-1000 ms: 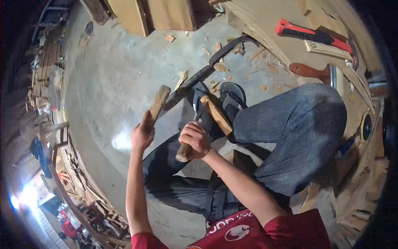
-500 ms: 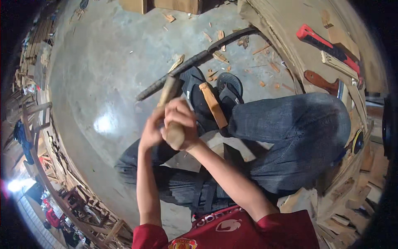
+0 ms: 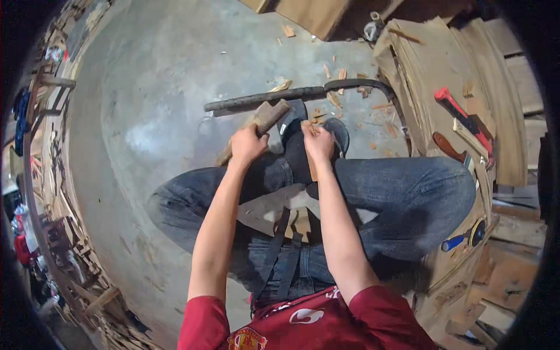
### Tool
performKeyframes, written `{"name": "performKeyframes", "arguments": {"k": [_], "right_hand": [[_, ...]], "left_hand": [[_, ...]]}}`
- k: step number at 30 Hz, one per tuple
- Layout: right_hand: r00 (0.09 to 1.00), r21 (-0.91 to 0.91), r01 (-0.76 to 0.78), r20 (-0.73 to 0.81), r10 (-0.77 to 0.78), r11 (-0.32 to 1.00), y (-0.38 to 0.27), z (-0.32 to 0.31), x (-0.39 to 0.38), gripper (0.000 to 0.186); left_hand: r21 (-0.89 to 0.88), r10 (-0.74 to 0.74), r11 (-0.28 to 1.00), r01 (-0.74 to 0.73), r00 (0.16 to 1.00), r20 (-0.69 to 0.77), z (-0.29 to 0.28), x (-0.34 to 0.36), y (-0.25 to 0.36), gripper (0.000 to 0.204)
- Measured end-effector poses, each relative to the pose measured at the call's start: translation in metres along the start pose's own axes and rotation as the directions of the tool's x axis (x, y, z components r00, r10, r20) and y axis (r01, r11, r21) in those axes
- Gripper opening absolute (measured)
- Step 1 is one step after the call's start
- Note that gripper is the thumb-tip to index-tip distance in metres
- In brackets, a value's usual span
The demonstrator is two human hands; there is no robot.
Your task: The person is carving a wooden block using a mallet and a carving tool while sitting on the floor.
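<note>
My left hand (image 3: 249, 143) is closed around a thick, rough wooden piece (image 3: 269, 118), which slants from above my left leg toward my feet. To its right, my right hand (image 3: 319, 142) grips the upper part of a smooth light-brown piece of wood (image 3: 312, 170) between my feet. The fingers cover most of that piece, and only a strip shows below them. I sit with my knees spread, wearing dark sandals (image 3: 336, 133).
A long dark bar (image 3: 265, 100) lies on the floor past my feet, with wood chips (image 3: 334, 100) around it. On boards at the right rest a red and black tool (image 3: 464, 119), a brown-handled tool (image 3: 448, 146) and a blue-handled tool (image 3: 461, 239). Timber (image 3: 303, 14) stands at the far side.
My right hand has let go of the rough wooden piece and moved right onto the light-brown wood. My left hand still holds the rough piece, now lying lower and more slanted. The view has shifted.
</note>
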State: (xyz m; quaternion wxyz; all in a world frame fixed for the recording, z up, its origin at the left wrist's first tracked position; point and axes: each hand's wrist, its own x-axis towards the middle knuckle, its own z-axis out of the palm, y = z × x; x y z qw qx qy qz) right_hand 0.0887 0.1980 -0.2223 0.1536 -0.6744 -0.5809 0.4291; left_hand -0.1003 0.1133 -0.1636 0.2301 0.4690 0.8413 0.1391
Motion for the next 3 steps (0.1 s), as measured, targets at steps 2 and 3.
{"name": "performKeyframes", "arguments": {"k": [2, 3], "right_hand": [[0.997, 0.271, -0.020, 0.077, -0.001, 0.962, -0.004, -0.003, 0.000, 0.062], [0.995, 0.288, -0.085, 0.076, 0.066, 0.954, -0.009, -0.006, 0.007, 0.062]], "left_hand": [[0.259, -0.074, 0.964, 0.065, 0.997, 0.026, 0.026, 0.013, -0.013, 0.042], [0.234, -0.064, 0.969, 0.083, 0.994, -0.087, 0.042, 0.010, -0.018, 0.041]]}}
